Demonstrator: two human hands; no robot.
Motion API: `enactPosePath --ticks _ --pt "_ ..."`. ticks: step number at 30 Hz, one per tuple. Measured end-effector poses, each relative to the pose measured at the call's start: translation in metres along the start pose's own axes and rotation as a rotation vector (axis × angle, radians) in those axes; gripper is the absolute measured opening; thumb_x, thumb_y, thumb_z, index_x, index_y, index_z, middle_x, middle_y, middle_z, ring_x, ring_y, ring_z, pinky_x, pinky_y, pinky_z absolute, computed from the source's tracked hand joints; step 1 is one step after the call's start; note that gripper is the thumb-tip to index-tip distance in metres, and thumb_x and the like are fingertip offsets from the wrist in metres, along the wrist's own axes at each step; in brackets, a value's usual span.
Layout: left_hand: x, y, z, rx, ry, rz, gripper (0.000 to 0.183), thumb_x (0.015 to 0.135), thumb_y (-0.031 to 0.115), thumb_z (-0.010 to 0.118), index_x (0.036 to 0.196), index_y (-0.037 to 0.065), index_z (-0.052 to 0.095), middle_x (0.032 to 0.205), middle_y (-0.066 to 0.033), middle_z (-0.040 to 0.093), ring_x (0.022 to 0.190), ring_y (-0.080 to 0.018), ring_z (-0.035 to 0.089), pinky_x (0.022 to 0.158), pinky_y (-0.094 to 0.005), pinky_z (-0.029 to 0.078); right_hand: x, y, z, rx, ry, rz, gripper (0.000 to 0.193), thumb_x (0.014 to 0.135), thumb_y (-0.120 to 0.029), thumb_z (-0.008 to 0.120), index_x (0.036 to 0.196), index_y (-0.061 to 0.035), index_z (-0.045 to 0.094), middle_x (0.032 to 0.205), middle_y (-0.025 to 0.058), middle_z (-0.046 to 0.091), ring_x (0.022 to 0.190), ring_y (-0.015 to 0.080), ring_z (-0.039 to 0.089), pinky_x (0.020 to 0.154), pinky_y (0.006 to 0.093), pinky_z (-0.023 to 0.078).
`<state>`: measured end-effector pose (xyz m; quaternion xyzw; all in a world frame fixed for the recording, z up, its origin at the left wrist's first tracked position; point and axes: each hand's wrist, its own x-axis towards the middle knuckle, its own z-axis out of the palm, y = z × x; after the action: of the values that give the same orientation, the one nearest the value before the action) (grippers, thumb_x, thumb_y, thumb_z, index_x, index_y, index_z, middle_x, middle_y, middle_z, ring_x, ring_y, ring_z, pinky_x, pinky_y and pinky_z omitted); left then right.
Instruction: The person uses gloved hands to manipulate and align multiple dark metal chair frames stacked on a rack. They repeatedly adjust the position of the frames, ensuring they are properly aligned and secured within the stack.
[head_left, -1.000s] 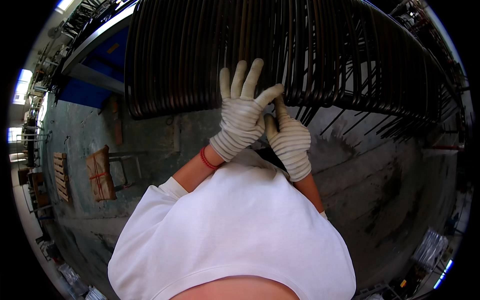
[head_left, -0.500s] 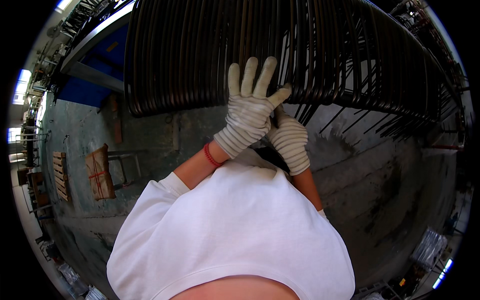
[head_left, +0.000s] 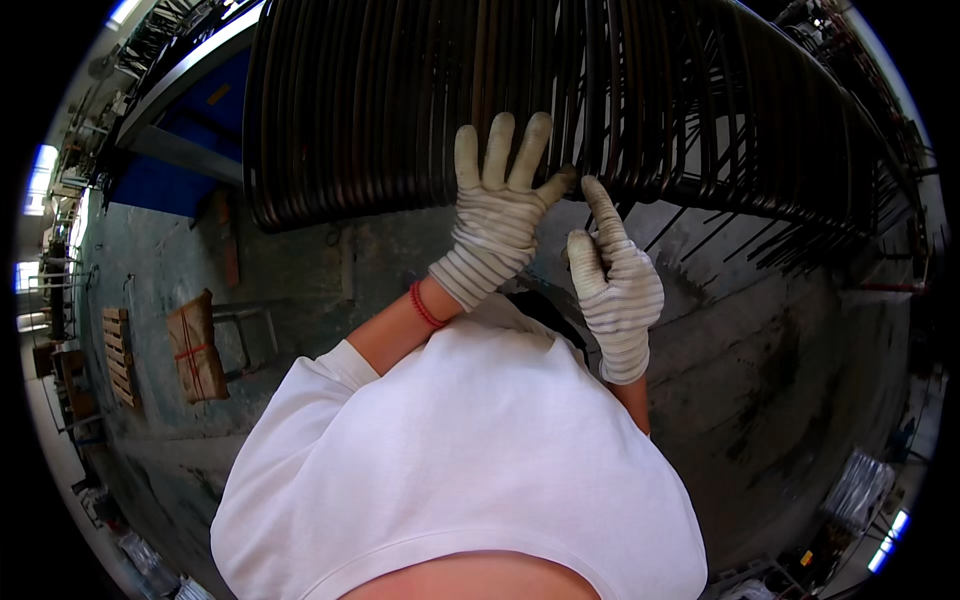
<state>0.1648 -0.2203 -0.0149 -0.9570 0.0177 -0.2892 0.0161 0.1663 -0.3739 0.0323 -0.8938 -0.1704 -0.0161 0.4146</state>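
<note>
Head view, looking down on a worker in a white shirt (head_left: 470,450) at a rack of dark bent rods (head_left: 520,100); both hands wear striped knit gloves; the left hand (head_left: 495,215) is spread wide, fingers flat against the lower ends of the rods, closed on nothing; the right hand (head_left: 615,275) sits just beside it, index finger raised to touch a rod end, the other fingers loosely curled and holding nothing that can be made out; a red band (head_left: 427,305) circles the left wrist. The rods hang packed side by side in 1 long curved row above a stained concrete floor (head_left: 780,340), their loose tips fanning out to the right; a wrapped brown parcel (head_left: 195,345) and a small pallet (head_left: 120,355) lie well apart on the left. The risk, as it looks from here: rods this tightly packed could shift or spring when 1 is worked loose, pinching a fingertip between neighbours; the thin gloves offer little against a sharp end, and a freed rod could slide off and strike the floor.
</note>
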Motion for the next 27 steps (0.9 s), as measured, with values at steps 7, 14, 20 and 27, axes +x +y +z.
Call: enactPosePath --ticks 7,14,20,27 --pt "0.0 -0.002 -0.001 -0.118 0.044 0.007 0.05 0.074 0.008 0.058 0.118 0.031 0.065 0.154 -0.0109 0.027 0.143 -0.0364 0.016 0.114 -0.0593 0.006 0.006 0.01 0.02 -0.2 0.104 -0.169 0.051 0.087 -0.02 0.061 0.137 -0.0181 0.051 0.055 0.0079 0.056 0.042 0.0181 0.05 0.048 0.0296 0.047" --pt "0.004 -0.01 -0.026 -0.512 0.159 -0.063 0.05 0.068 -0.002 0.056 0.111 0.022 0.067 0.143 -0.0153 0.043 0.134 -0.0396 0.035 0.114 -0.0555 0.017 0.008 0.009 0.027 -0.091 0.18 -0.221 0.048 0.085 -0.015 0.061 0.133 -0.0192 0.056 0.064 0.0139 0.06 0.044 0.0191 0.048 0.049 0.0297 0.045" --pt "0.014 -0.001 -0.027 -0.42 0.119 -0.038 0.055 0.072 -0.002 0.052 0.118 0.025 0.065 0.145 -0.0155 0.041 0.134 -0.0395 0.035 0.114 -0.0548 0.017 0.008 0.012 0.032 -0.294 0.121 -0.251 0.05 0.088 -0.023 0.057 0.136 -0.0106 0.049 0.055 0.0141 0.058 0.046 0.0271 0.057 0.048 0.036 0.049" --pt "0.02 0.003 -0.026 -0.372 0.097 0.003 0.053 0.074 0.003 0.056 0.12 0.029 0.064 0.147 -0.0153 0.038 0.135 -0.0398 0.033 0.114 -0.0549 0.015 0.01 0.019 0.033 -0.227 0.111 -0.244 0.048 0.09 -0.026 0.055 0.134 -0.0106 0.05 0.055 0.0163 0.058 0.049 0.0316 0.059 0.05 0.0402 0.049"
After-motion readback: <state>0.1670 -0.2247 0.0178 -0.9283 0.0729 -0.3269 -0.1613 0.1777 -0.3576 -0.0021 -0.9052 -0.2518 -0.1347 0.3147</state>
